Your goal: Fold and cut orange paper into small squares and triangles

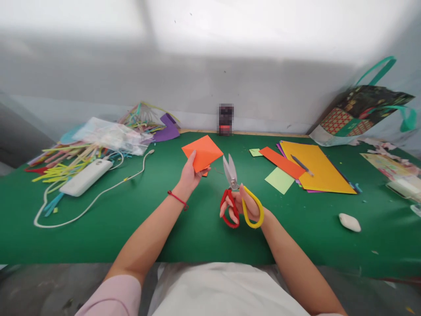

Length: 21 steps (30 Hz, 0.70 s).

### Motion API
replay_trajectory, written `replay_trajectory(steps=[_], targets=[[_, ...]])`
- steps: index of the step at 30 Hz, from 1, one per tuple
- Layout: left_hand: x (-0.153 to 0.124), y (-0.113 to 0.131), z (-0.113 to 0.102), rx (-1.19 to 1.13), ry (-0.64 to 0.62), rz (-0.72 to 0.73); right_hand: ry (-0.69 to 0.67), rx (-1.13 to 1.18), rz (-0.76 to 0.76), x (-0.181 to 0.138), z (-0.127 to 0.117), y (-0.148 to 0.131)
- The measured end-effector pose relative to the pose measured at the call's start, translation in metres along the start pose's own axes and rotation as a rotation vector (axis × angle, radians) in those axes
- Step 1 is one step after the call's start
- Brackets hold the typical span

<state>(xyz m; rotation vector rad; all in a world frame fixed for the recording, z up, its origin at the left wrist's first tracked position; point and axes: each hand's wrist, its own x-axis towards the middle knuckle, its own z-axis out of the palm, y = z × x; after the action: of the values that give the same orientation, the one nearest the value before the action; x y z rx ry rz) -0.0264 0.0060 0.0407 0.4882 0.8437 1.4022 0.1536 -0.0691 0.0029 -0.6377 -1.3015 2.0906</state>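
Observation:
An orange paper square (204, 151), turned corner-up, is pinched at its lower left by my left hand (190, 171), thumb on top. Just to its right, my right hand (241, 204) has its fingers through the handles of a pair of scissors (231, 175) with one red and one yellow handle. The blades point up and away from me, slightly parted, and stand apart from the paper. Beneath my left fingers a bit of darker orange shows; what it is I cannot make out.
On the green table (197, 237), an orange strip (279, 161), pale green paper (279, 180) and yellow sheets (319, 166) with a pen (301, 165) lie right. A white case (349, 222) sits nearer. Left are a white power bank (86, 177), its cable and colourful strips (55, 171). A bag (358, 114) stands back right.

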Motion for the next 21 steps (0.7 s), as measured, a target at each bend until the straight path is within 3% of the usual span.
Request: replay_trajectory(steps=[3,10,21], targets=[[-0.0005,0.0007,0.0004,-0.035,-0.014,-0.016,-0.098,0.021,0.022,-0.0016,-0.0028,0.0029],[0.0000,-0.0003,-0.0004,-0.029,-0.019,-0.017,-0.178,-0.019,-0.002,-0.0037,-0.0045,0.0055],[-0.0023,-0.0017,-0.0002,-0.037,-0.083,-0.044,-0.176,-0.037,0.032,-0.0014,-0.0069,0.0095]])
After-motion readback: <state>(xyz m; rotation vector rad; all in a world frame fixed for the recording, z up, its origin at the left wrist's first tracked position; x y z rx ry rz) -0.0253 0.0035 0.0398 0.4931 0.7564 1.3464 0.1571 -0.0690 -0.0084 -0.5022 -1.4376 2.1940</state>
